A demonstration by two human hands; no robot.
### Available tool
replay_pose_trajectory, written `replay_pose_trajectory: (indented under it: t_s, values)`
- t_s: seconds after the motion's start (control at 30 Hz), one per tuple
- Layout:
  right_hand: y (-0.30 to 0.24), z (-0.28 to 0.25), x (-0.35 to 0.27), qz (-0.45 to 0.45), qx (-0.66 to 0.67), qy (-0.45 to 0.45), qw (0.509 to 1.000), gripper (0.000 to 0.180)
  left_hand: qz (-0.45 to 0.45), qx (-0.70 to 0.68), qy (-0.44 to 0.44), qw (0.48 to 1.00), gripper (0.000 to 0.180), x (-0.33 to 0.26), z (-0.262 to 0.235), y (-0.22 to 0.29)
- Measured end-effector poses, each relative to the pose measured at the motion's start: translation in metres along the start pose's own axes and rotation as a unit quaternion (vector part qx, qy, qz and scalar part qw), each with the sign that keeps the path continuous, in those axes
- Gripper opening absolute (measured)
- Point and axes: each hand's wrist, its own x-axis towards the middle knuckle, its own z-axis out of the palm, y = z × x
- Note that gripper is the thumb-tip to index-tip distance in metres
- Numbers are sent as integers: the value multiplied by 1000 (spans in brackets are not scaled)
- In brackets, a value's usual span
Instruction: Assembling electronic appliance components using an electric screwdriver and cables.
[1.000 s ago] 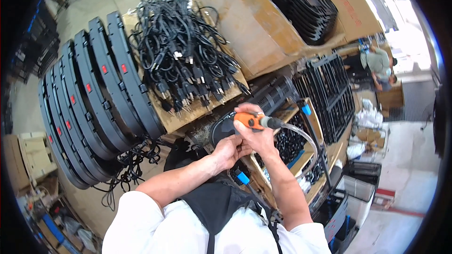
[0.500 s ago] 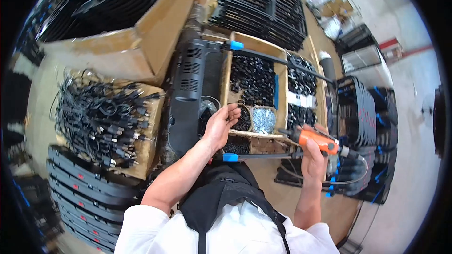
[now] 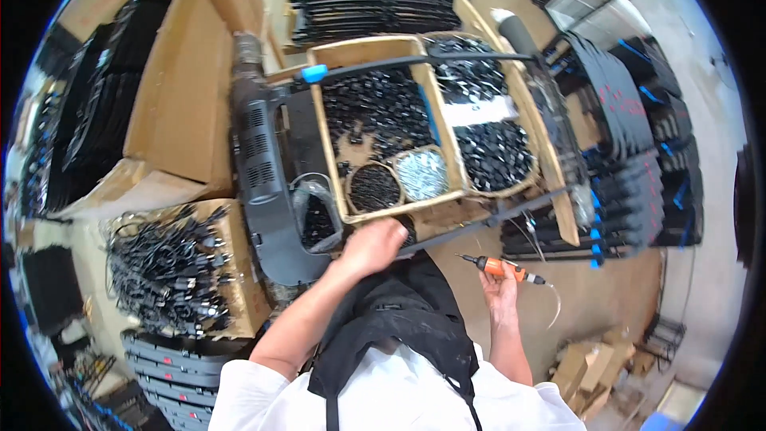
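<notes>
My right hand (image 3: 499, 294) is wrapped round an orange and black power screwdriver (image 3: 496, 266), whose bit points left and whose cord hangs from its rear end. Over the near edge of the parts box, my left hand (image 3: 377, 244) is turned back-up beside a small dark container (image 3: 408, 229). Its fingers curl down out of sight, so what they hold is hidden. A dark frame with a blue clip (image 3: 315, 73) lies across the wooden parts box (image 3: 461, 169). Inside stand a round tub of dark screws (image 3: 375, 187) and a tub of silvery screws (image 3: 423, 175), with loose black parts (image 3: 375, 108) behind them.
Left of the box lies a grey-black panel with vents (image 3: 263, 183). Further left are a cardboard box of black parts (image 3: 171, 104) and a heap of black cables (image 3: 167, 271). Stacked black panels (image 3: 614, 112) stand at right; flattened cardboard (image 3: 594, 371) lies on the floor.
The view has shifted. My left hand has moved from beside the screw tubs to the box's near edge. My right hand has drawn the screwdriver back from the box toward me.
</notes>
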Motion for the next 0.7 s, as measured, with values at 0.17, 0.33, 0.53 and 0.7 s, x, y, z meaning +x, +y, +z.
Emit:
replay_pose_trajectory:
  t_s: [0.17, 0.33, 0.53, 0.7]
  values:
    - [72, 27, 109, 94, -93, -36, 991, 28, -105, 162, -48, 980, 65, -20, 27, 27]
    - [105, 80, 145, 209, -78, -70, 972, 32, -110, 231, 26, 966, 74, -13, 44, 22]
    - [27, 77, 109, 232, -578, -331, 709, 25, -179, 257, 41, 949, 72, -3, 48, 39]
    - [-68, 157, -6, 109, -689, -523, 490, 27, -232, 219, 83, 944, 68, -9, 47, 45]
